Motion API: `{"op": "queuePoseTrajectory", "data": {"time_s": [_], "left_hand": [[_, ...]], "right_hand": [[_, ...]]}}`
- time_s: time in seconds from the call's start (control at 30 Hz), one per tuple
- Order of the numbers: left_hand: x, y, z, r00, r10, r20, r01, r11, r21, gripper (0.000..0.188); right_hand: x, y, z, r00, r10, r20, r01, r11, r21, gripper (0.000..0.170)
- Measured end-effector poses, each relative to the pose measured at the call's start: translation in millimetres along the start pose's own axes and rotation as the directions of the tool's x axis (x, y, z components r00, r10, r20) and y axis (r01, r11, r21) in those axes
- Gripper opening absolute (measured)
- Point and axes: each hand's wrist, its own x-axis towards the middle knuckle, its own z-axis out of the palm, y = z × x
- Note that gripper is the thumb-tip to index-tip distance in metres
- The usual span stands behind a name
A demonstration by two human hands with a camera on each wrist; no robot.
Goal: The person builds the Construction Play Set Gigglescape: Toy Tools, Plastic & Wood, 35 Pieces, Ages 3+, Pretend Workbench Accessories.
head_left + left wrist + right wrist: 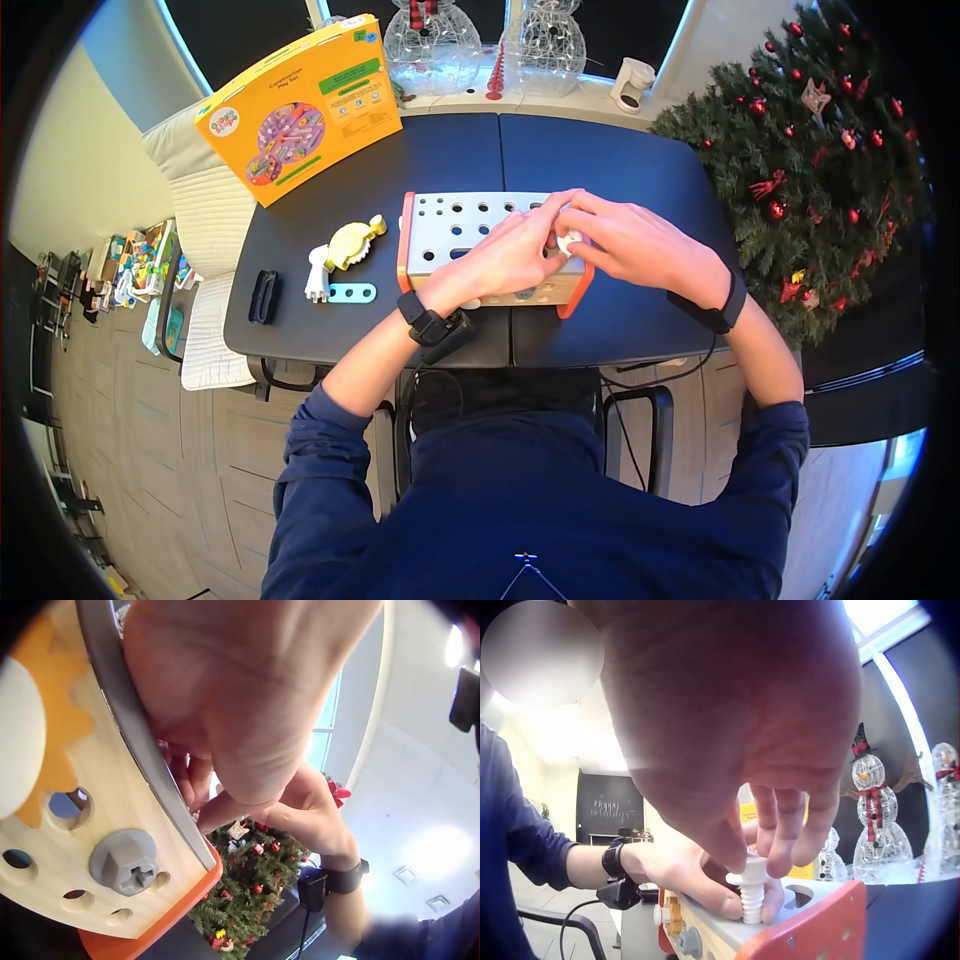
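A white toy screw (753, 898) with a ridged shaft stands upright at the right end of the grey, hole-punched top of a wooden toy workbench (430, 225). From above, my right hand (640, 240) pinches the screw's head between thumb and fingers. My left hand (505, 262) reaches across the top, its thumb and a finger pinching the lower shaft from both sides. In the head view the hands cover most of the screw. On the workbench's front side, a grey toy bolt (127, 862) sits in a hole. Orange-red end panels (814, 934) close the workbench's sides.
Left of the workbench lie a yellow toy piece (352, 243), a white toy piece (318, 272), a light-blue holed strip (352, 293) and a black object (263, 297). A yellow box (300, 110) stands behind them on the black table (610, 160). A decorated tree (800, 150) stands right.
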Motion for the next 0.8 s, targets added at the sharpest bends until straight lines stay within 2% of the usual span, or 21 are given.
{"op": "queuePoseTrajectory", "data": {"time_s": [0.03, 0.1, 0.13, 0.2, 0.23, 0.33, 0.4, 0.43, 0.5, 0.53, 0.63, 0.73, 0.8], "left_hand": [[-1, 1, 1, 1.000, 0.019, -0.024, -0.019, 1.000, 0.010, 0.087], [-3, 7, 2, 0.995, 0.063, -0.071, -0.061, 0.998, 0.035, 0.092], [-3, 10, 1, 0.998, 0.031, -0.063, -0.028, 0.999, 0.032, 0.094], [-4, 16, -1, 0.998, -0.037, -0.047, 0.039, 0.999, 0.023, 0.097], [-3, 13, 0, 0.999, -0.028, -0.042, 0.027, 1.000, -0.011, 0.098], [0, -3, 4, 0.999, 0.017, -0.049, -0.021, 0.997, -0.074, 0.100], [-1, -9, 4, 0.995, 0.069, -0.066, -0.074, 0.995, -0.068, 0.100], [-1, -5, 0, 0.999, 0.019, -0.028, -0.020, 0.998, -0.059, 0.100], [0, 5, -6, 0.995, -0.083, 0.051, 0.085, 0.996, -0.036, 0.101], [0, 4, -5, 0.997, -0.066, 0.046, 0.067, 0.997, -0.038, 0.101], [0, 1, -1, 1.000, 0.001, 0.003, -0.001, 1.000, -0.026, 0.101], [-1, 1, 6, 0.994, 0.065, -0.083, -0.064, 0.998, 0.014, 0.101], [1, -3, 9, 0.990, 0.076, -0.120, -0.074, 0.997, 0.023, 0.102]], "right_hand": [[2, 2, 5, 1.000, 0.004, -0.031, -0.004, 1.000, -0.004, 0.020], [9, 2, 11, 0.992, 0.126, 0.023, -0.124, 0.989, -0.080, 0.022], [13, 1, 12, 0.981, 0.190, 0.047, -0.184, 0.976, -0.121, 0.024], [20, -9, 9, 0.967, 0.244, 0.067, -0.220, 0.943, -0.251, 0.025], [22, -14, 7, 0.960, 0.271, 0.075, -0.236, 0.920, -0.314, 0.026], [25, -24, -3, 0.919, 0.362, 0.155, -0.292, 0.890, -0.350, 0.023], [11, -7, 5, 0.999, 0.047, 0.029, -0.043, 0.991, -0.124, 0.022], [6, 1, 6, 0.993, -0.104, -0.059, 0.103, 0.994, -0.024, 0.023], [0, 5, 5, 0.996, -0.087, 0.012, 0.087, 0.996, -0.021, 0.024], [-1, 6, 4, 0.996, -0.076, 0.047, 0.077, 0.997, -0.020, 0.025], [2, 3, 9, 0.999, -0.050, -0.016, 0.051, 0.998, 0.024, 0.021], [13, -1, 10, 0.981, 0.177, 0.081, -0.161, 0.972, -0.171, 0.024], [15, 2, 17, 0.989, 0.145, 0.009, -0.137, 0.953, -0.271, 0.027]]}}
